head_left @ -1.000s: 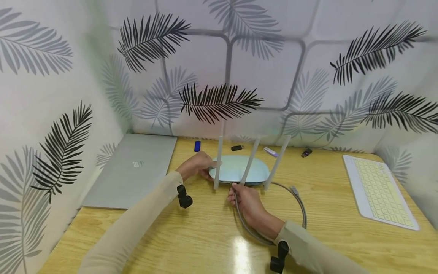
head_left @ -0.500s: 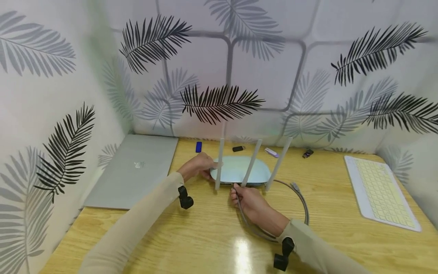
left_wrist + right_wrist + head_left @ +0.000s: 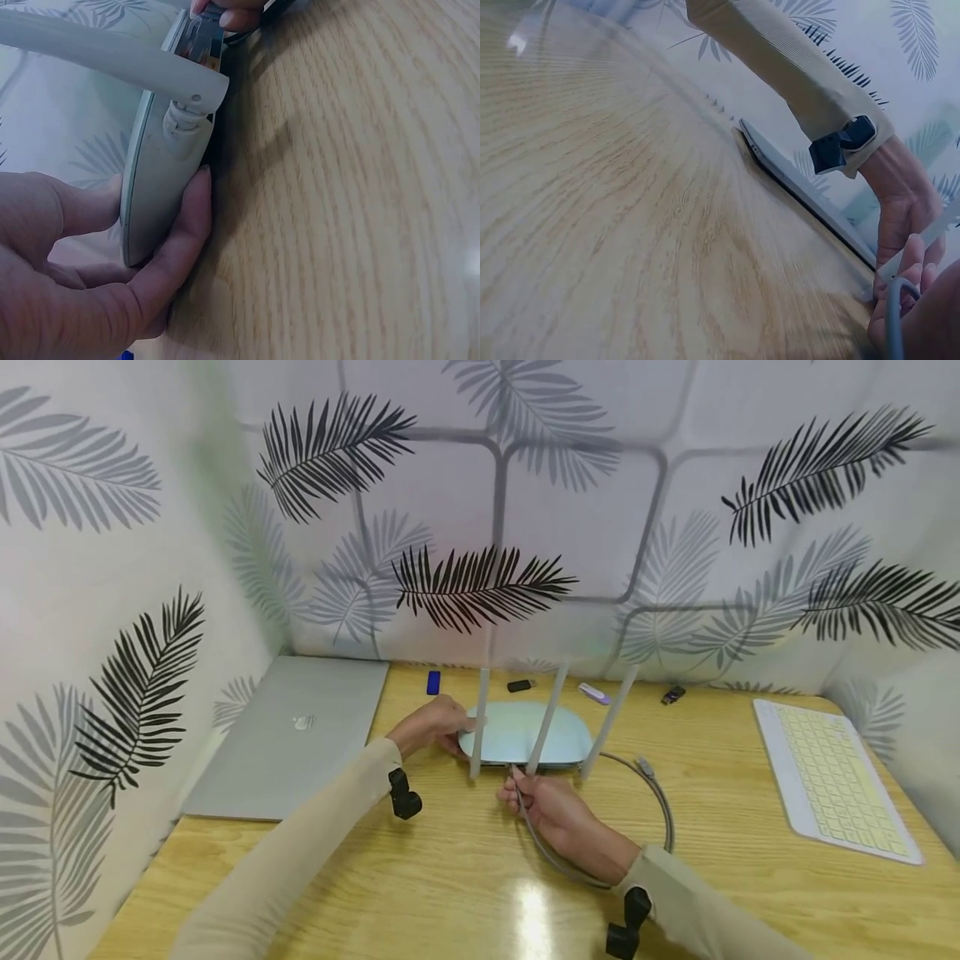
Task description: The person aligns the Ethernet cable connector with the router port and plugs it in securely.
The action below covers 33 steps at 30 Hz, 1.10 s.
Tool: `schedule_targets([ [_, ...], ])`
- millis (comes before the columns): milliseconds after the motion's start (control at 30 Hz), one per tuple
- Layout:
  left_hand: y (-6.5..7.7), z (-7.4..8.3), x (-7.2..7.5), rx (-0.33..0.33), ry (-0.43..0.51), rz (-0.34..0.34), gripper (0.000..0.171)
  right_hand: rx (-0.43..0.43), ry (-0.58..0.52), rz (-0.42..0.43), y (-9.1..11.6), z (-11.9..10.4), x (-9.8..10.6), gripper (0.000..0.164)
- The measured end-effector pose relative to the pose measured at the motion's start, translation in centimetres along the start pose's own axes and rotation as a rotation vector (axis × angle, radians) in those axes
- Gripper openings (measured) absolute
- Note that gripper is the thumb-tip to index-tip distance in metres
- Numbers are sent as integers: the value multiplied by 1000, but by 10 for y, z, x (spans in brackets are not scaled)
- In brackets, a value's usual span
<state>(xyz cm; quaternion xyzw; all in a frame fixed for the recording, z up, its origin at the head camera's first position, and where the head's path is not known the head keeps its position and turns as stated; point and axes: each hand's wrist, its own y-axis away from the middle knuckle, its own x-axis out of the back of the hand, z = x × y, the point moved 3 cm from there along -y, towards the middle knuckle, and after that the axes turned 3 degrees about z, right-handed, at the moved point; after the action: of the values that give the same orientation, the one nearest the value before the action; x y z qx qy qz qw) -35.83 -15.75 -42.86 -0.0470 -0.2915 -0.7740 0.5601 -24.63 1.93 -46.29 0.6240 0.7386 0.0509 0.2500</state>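
Note:
A white router [image 3: 517, 735] with a glossy top and three upright antennas sits on the wooden table. My left hand [image 3: 438, 725] grips its left end, thumb on the top face and fingers curled underneath, as the left wrist view shows. At the router's near edge, which carries the ports, my right hand [image 3: 551, 810] pinches the end of a grey network cable [image 3: 551, 860]. Its plug is mostly hidden by the fingertips, right at the port row [image 3: 201, 41]. The cable loops under the right wrist to its other plug [image 3: 645, 767], lying on the table right of the router.
A closed silver laptop [image 3: 300, 727] lies at left, a white keyboard [image 3: 836, 781] at right. Along the back edge are a blue USB stick [image 3: 433, 682], a black one [image 3: 521, 685], a white-purple one [image 3: 594, 693] and a small dark one [image 3: 672, 694]. A patterned curtain hangs behind.
The right hand and wrist have shifted slightly right and toward the near side, still holding the cable end at the router. The left hand keeps its grip on the router.

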Motion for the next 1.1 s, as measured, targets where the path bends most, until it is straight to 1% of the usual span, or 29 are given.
schedule_targets([
  [167, 3, 2, -2, -9, -22, -9, 29, 11, -1, 21, 1, 0, -2, 23],
  [300, 4, 5, -3, -2, -22, -14, 29, 9, 10, 14, 1, -2, 0, 23],
  [400, 3, 4, -2, 7, -32, 9, 31, 3, 44, -20, 2, -5, 2, 27],
  [500, 3, 1, -1, 18, -4, 26, 33, -24, 119, -90, 5, -11, 7, 35],
  [567, 4, 0, -1, 16, 23, 30, 33, -44, 203, -170, 8, -18, 16, 38],
  [600, 4, -1, -1, 13, 40, 27, 32, -52, 271, -214, 10, -22, 22, 38],
  [667, 5, -2, -2, 6, 62, 25, 31, -40, 442, -313, 15, -34, 40, 35],
  [733, 6, -3, -1, 0, 75, 26, 30, -3, 615, -400, 21, -47, 61, 32],
  [767, 6, -4, -1, -3, 79, 25, 29, 23, 702, -430, 24, -55, 71, 31],
  [833, 6, -4, 0, -10, 88, 23, 28, 82, 865, -456, 30, -68, 92, 29],
  [867, 6, -4, 0, -15, 90, 19, 28, 114, 938, -441, 32, -74, 101, 29],
  [900, 6, -4, -1, -22, 90, 13, 28, 146, 1003, -405, 34, -80, 109, 28],
  [933, 5, -3, -1, -27, 89, 8, 28, 183, 1065, -348, 35, -86, 116, 26],
  [1033, 4, -4, -2, -30, 87, 6, 27, 296, 1236, -133, 33, -98, 131, 20],
  [1100, 3, -4, -2, -32, 80, 8, 27, 354, 1320, 3, 28, -100, 135, 21],
])
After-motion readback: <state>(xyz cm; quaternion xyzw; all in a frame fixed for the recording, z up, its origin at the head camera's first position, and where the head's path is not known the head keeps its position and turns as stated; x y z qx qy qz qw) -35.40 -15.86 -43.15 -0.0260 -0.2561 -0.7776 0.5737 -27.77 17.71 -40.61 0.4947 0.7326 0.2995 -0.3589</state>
